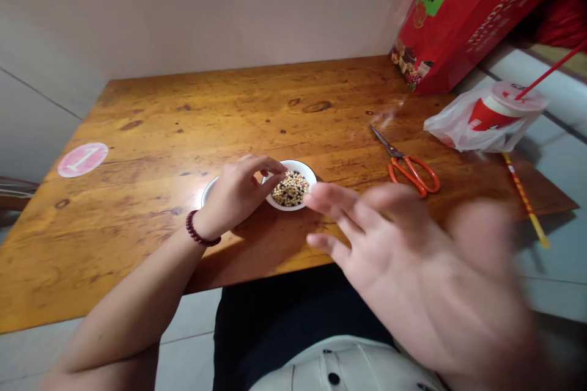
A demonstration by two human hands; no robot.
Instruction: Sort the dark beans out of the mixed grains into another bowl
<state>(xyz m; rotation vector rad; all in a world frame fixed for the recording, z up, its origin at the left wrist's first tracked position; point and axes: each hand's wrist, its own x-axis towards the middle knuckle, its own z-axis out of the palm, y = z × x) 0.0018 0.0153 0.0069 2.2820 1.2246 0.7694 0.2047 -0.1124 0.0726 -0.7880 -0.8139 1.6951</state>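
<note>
A white bowl with a dark rim stands near the table's front edge, holding many small round beads in cream, black and pinkish red. My left hand, with a dark beaded bracelet at the wrist, reaches over it. Thumb and index tips come close together at the bowl's left side; anything between them is too small to make out. Under this hand a second white bowl is mostly hidden. Raised close to the camera, my right hand is blurred, its fingers apart and palm holding nothing.
Orange-handled scissors lie right of the bowls on the wooden table. Farther right are a bagged red cup with a straw, a yellow-red stick and a red box. A round pink sticker marks the left side.
</note>
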